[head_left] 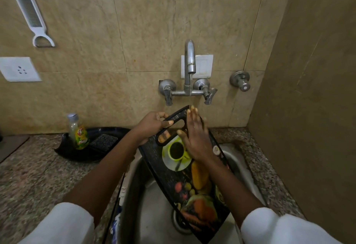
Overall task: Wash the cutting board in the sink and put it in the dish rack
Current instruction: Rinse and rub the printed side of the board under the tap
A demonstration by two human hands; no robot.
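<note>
A black cutting board [194, 182] printed with fruit and a coffee cup stands tilted in the steel sink [154, 201], its handle end up under the tap [189, 66]. A thin stream of water runs from the tap onto the board's top edge. My left hand [152, 123] grips the board's handle loop, fingers curled through the slot. My right hand [194, 135] lies flat on the board's printed face, fingers straight and pointing up toward the tap.
A black tray [63, 150] with a small bottle [78, 132] and a dark scrub pad [104, 142] sits on the speckled counter left of the sink. A white grater-peeler [32, 15] hangs on the tiled wall. A side wall stands close on the right.
</note>
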